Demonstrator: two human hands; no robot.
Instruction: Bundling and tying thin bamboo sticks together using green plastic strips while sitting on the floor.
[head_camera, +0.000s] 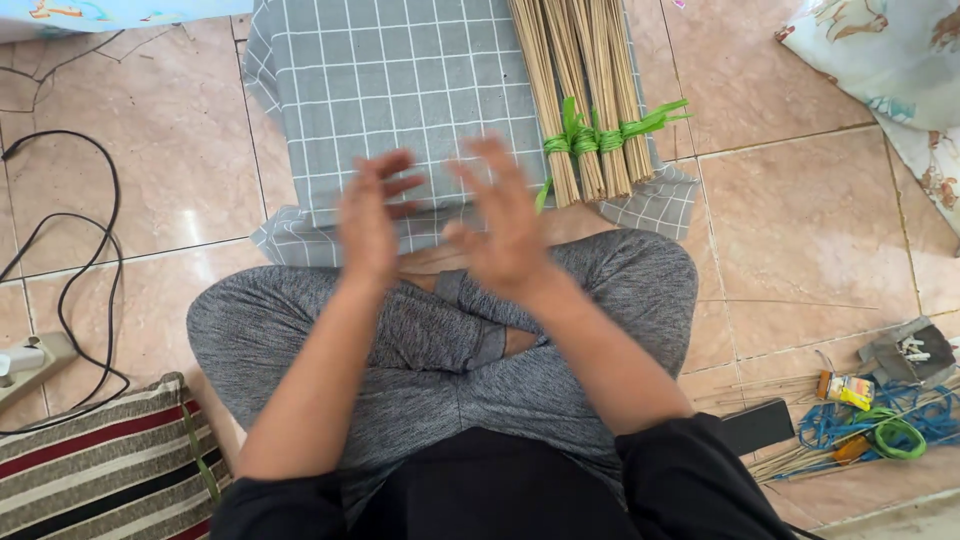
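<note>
Stick bundle (585, 100) on cloth (400, 90); cable (70, 270) left; cords (880, 425) right.

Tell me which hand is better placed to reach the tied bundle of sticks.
Right, probably. The right hand is raised nearer the bundle of thin tan sticks tied with green strips; the left hand is farther, over the grey checked cloth.

Single head-worn view, looking steeply down, close over own crossed legs (440, 340) and tiled floor (800, 220).
</note>
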